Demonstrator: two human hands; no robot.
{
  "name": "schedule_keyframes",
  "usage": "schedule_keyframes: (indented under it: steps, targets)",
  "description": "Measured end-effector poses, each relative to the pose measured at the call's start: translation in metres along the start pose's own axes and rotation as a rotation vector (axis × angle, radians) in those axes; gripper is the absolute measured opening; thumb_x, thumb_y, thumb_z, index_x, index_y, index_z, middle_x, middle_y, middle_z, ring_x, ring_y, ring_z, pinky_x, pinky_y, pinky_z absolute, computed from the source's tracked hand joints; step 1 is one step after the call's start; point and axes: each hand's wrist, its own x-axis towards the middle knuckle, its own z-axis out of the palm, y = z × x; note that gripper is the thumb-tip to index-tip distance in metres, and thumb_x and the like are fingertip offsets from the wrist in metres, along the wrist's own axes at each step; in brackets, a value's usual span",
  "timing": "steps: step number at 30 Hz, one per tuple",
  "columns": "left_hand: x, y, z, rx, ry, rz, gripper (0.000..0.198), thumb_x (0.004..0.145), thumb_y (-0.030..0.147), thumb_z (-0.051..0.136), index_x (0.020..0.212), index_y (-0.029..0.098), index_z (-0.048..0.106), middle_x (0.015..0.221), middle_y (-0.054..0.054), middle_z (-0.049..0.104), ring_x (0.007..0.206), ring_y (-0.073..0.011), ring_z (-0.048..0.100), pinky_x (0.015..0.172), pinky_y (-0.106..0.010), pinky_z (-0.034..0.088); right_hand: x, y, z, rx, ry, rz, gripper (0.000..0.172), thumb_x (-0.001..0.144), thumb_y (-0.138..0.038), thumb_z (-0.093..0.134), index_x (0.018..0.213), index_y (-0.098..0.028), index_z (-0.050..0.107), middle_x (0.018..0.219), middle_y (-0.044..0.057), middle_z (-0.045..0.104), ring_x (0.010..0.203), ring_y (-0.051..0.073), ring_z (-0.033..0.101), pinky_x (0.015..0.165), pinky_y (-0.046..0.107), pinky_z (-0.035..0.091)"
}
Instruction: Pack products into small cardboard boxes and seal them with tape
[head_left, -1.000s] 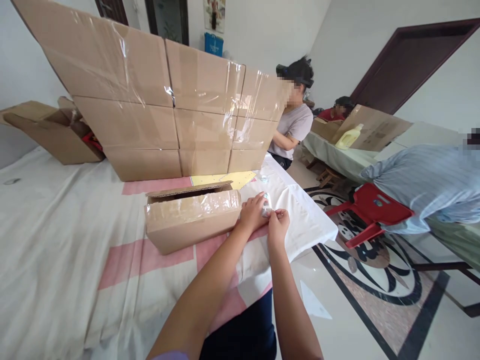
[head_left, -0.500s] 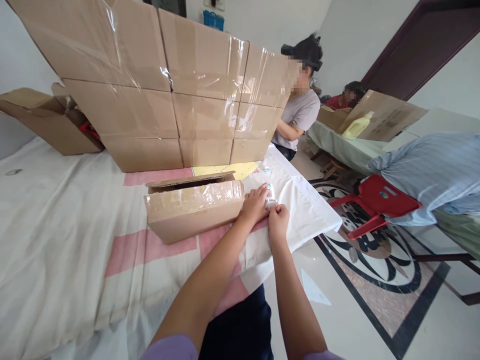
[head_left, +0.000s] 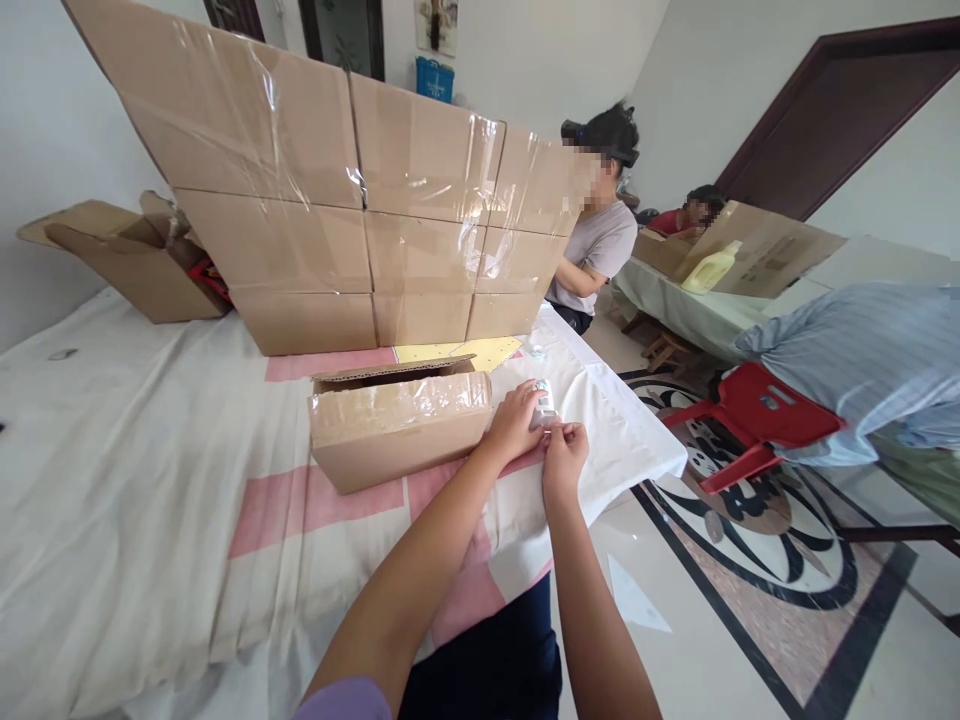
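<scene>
At the right end of the bed-like table, my left hand (head_left: 516, 420) is closed around the left side of a small white-and-grey object (head_left: 545, 400) with a green mark. Its exact kind is too small to tell. My right hand (head_left: 565, 456) sits at the near end of that object, thumb and fingers pinched together. A tiny pale bit shows at its fingertips, which I cannot make out. Just left of my left hand stands a cardboard box (head_left: 405, 425) with its top flap partly raised. A small pale item (head_left: 537, 351) lies on the cloth beyond my hands.
A tall taped cardboard partition (head_left: 315, 240) stands across the back of the table. An open carton (head_left: 135, 260) is at the far left. Beyond the right edge are a red plastic chair (head_left: 776, 410), a person in grey (head_left: 604, 240) and a yellow jug (head_left: 712, 268).
The camera view has tilted up slightly, so the scene sits lower. My right-hand fingers have drawn slightly away from the white-and-grey object, and a pale bit shows at their tips.
</scene>
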Motion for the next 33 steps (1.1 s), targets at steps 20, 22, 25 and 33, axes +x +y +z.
schedule_keyframes:
  steps: [20,22,25,33]
  targets:
    - [-0.018,0.065,-0.023,-0.154,0.26,0.251,0.022,0.102,0.027,0.05,0.089,0.022,0.067,0.091,-0.007,0.068,0.088,-0.0201,0.067,0.078,-0.034,0.056,-0.013,-0.032,-0.005,0.155,0.019,-0.086,0.029,0.094,-0.043,0.057,0.074,-0.023,0.05,0.067,-0.003,0.053,0.062,0.016,0.052,0.06,0.03,0.043]
    - [-0.04,0.082,-0.047,-0.178,0.381,0.346,0.017,0.101,0.025,0.054,0.093,0.022,0.068,0.091,-0.006,0.069,0.088,-0.0196,0.067,0.077,-0.033,0.056,-0.014,-0.046,-0.002,0.178,-0.107,-0.08,0.023,0.094,-0.044,0.06,0.084,-0.023,0.059,0.083,0.003,0.067,0.078,0.021,0.065,0.071,0.035,0.051]
    - [-0.083,0.102,-0.097,-0.127,0.51,0.391,0.007,0.096,0.018,0.064,0.097,0.022,0.069,0.086,-0.003,0.066,0.078,-0.0158,0.064,0.069,-0.029,0.053,-0.015,-0.075,0.018,0.13,-0.4,-0.202,0.027,0.096,-0.044,0.06,0.115,-0.027,0.066,0.129,0.009,0.07,0.124,0.027,0.063,0.101,0.044,0.05]
    - [-0.117,0.085,-0.248,0.182,0.587,-0.087,0.013,0.092,0.024,0.065,0.08,0.025,0.07,0.079,0.0,0.064,0.071,-0.0154,0.057,0.065,-0.03,0.047,-0.002,-0.095,0.115,0.074,-0.864,-0.407,0.038,0.082,-0.017,0.06,0.115,-0.03,0.074,0.146,0.003,0.063,0.145,0.027,0.048,0.124,0.052,0.033]
